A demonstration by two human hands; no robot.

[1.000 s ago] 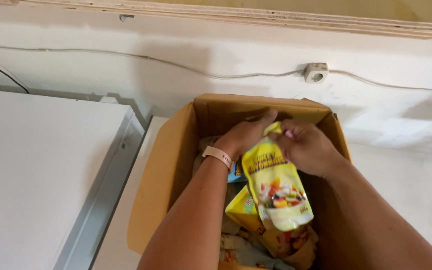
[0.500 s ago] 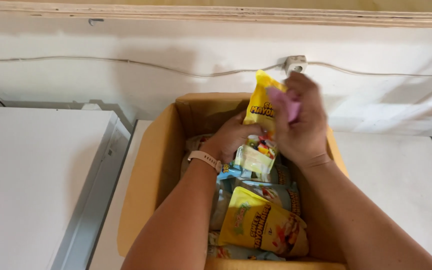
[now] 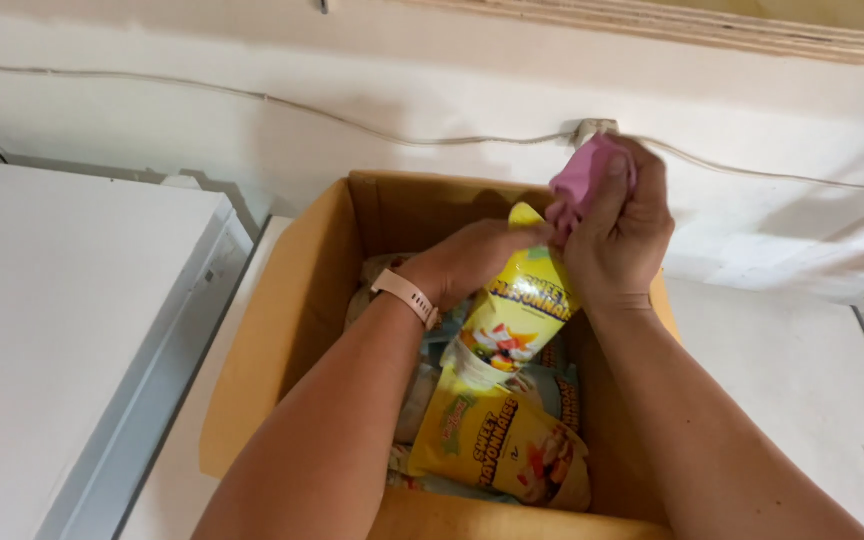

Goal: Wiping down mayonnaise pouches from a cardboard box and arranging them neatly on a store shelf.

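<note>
A yellow pouch (image 3: 512, 315) is being held upright over an open cardboard box (image 3: 297, 320), the left hand (image 3: 477, 262) closing its fingers around the pouch's top. The right hand (image 3: 620, 225) is clenching a pink cloth (image 3: 584, 178) just above. More yellow pouches (image 3: 502, 445) are lying inside the box, which is sitting on a white counter (image 3: 782, 370).

A box (image 3: 292, 330) stands on a counter (image 3: 802, 390) against the wall (image 3: 152, 140), with a white surface (image 3: 52, 330) to its left. 2 pouches are in it: 1 (image 3: 507, 455) lying at the front, 1 (image 3: 512, 310) upright above it, between both hands.
</note>
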